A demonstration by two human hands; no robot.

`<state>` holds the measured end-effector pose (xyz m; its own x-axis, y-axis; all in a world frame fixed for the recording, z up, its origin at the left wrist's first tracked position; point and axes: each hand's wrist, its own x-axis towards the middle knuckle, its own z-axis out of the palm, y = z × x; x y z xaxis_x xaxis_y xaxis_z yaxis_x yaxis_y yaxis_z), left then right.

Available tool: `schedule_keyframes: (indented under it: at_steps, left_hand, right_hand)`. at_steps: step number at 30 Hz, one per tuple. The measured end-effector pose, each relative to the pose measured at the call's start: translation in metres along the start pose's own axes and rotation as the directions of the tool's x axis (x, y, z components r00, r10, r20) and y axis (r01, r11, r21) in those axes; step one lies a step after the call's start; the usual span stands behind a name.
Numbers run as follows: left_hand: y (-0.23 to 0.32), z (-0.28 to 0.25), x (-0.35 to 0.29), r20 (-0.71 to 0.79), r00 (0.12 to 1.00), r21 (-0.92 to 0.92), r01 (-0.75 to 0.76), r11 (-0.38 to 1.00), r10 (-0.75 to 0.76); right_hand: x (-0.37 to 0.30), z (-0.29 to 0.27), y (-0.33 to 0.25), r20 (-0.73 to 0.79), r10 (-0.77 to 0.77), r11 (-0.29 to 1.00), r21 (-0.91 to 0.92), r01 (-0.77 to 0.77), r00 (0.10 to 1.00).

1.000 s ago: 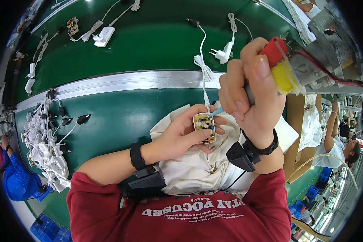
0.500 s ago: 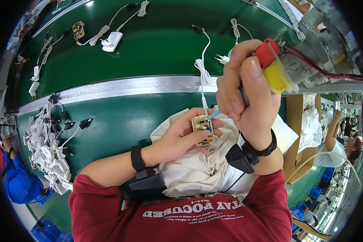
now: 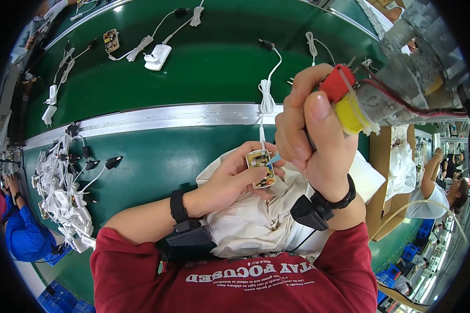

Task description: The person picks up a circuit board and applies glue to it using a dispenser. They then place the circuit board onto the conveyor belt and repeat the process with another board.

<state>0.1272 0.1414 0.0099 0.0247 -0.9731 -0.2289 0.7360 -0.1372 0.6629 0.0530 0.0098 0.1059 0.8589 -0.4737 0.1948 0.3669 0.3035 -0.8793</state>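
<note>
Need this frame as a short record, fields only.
left hand: holds opened white adapter, circuit components exposed
right hand: grips blue-tipped tool with red and yellow parts
tool tip: at adapter's right side; contact unclear
white cord: leaves adapter's upper end
left pile: white adapters, cords
right side: cardboard box

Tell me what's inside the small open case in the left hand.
A yellowish circuit board with small components shows inside the white case. The thumb of the left hand covers part of it; the board's underside is hidden.
</note>
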Motion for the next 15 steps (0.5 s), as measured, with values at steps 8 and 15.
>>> schedule_keyframes:
  at_steps: [8, 15]
  left_hand:
    - [-0.0008, -0.0004, 0.001, -0.026, 1.0, -0.014, -0.004, 1.0, 0.003]
    - [-0.0022, -0.0014, 0.0031, -0.014, 1.0, -0.045, 0.002, 0.999, -0.003]
  right_hand:
    - [0.005, 0.0044, 0.0065, 0.054, -0.132, 0.96, -0.241, 0.141, 0.99]
    - [0.0053, 0.0037, 0.0046, 0.029, -0.122, 0.963, -0.24, 0.125, 0.992]
